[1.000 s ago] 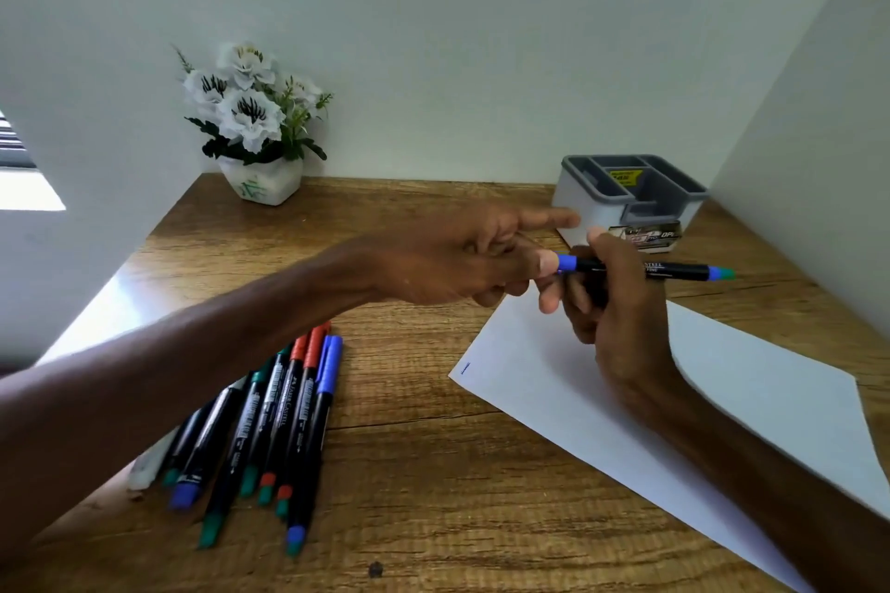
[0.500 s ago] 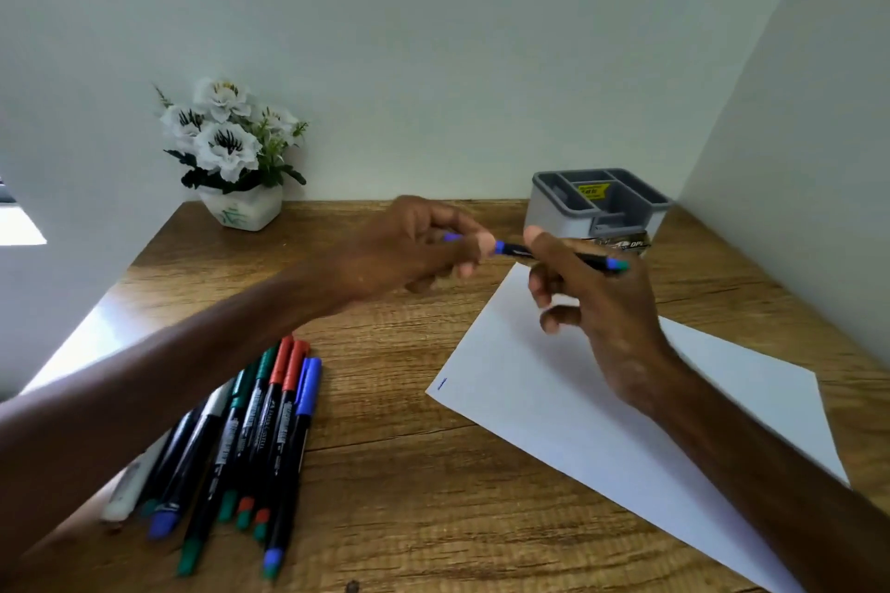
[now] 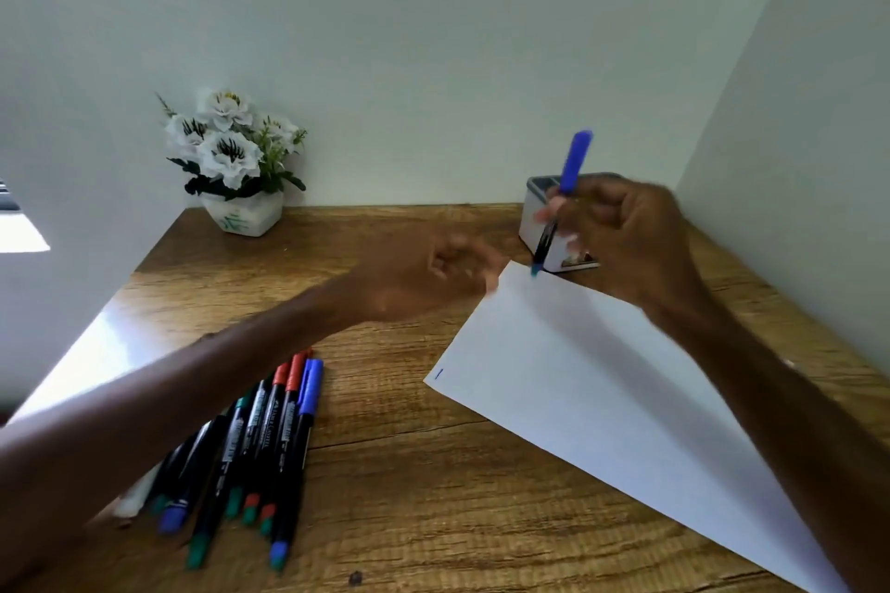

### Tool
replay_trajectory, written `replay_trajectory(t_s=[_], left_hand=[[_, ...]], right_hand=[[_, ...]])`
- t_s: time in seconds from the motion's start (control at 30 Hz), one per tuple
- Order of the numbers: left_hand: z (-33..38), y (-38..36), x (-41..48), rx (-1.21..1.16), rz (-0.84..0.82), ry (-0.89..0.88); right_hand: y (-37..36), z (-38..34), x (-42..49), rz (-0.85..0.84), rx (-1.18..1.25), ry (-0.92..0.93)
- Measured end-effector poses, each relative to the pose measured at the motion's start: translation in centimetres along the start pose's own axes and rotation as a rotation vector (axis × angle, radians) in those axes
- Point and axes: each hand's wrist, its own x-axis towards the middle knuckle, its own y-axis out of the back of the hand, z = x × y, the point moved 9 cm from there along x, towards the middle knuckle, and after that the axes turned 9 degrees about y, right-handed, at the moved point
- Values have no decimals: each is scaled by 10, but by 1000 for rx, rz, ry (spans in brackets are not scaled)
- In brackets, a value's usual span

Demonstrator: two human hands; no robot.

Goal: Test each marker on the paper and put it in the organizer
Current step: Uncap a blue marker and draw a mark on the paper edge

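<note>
My right hand (image 3: 626,241) grips a black marker with a blue cap (image 3: 561,202), held nearly upright with the cap on top, just in front of the grey organizer (image 3: 534,212) at the back right. My left hand (image 3: 433,277) hovers blurred over the table left of the white paper (image 3: 602,390), holding nothing that I can see. The paper carries one short blue stroke (image 3: 438,374) near its left corner. Several capped markers (image 3: 260,438) with red, green and blue ends lie in a bunch at the front left, partly under my left forearm.
A white pot of white flowers (image 3: 231,159) stands at the back left of the wooden table (image 3: 409,496). White walls close the table in at the back and on the right.
My hands have come apart. The right hand swung the marker from lying level to nearly upright, cap up, close to the organizer. The left hand let go and drew back to the left.
</note>
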Motion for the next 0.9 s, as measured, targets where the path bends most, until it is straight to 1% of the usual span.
replay_trajectory(t_s=[0.03, 0.07, 0.17, 0.3, 0.43, 0.53, 0.67, 0.9], left_hand=[[-3, -13, -1, 140, -79, -13], [-6, -24, -3, 230, -143, -23], [-12, -39, -4, 291, -216, -52], [-16, -39, 0, 316, -241, -73], [-16, -40, 0, 308, -251, -82], [-15, -39, 1, 295, -250, -86], [-15, -39, 1, 302, -254, -85], [-16, -40, 1, 304, -272, -85]], right_hand=[[13, -6, 13, 60, -67, 35], [23, -13, 27, 106, -144, 82], [37, -26, 59, 166, -288, 183], [32, -7, 81, 94, -422, 159], [20, 19, 74, -20, -566, 120], [12, 34, 63, -89, -594, 85], [14, 39, 57, -62, -578, 59], [15, 29, 50, -57, -568, 114]])
